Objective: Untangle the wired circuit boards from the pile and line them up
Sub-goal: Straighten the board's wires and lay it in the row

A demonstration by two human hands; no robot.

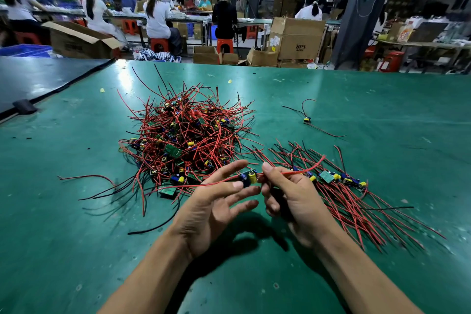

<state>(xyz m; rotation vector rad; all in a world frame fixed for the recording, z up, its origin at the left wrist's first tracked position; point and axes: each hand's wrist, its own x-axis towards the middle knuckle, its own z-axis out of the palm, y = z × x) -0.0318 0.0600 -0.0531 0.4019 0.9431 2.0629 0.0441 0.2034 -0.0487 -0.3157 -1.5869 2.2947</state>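
As right hand (293, 199) pinches, board (247, 178) lies crosswise

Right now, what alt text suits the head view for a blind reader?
Over a green table, the left hand touches a circuit board with straight fingers while the right hand pinches its red wire. A tangled pile of wired boards lies behind, a tidy row to the right.

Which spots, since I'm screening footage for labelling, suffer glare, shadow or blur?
Head view: ceiling lights glare off the green table mat far left; left hand and right hand, pinching a red wire, shadow it beneath; seated white-capped workers are blurred; the wide lens tilts the dark pillar.
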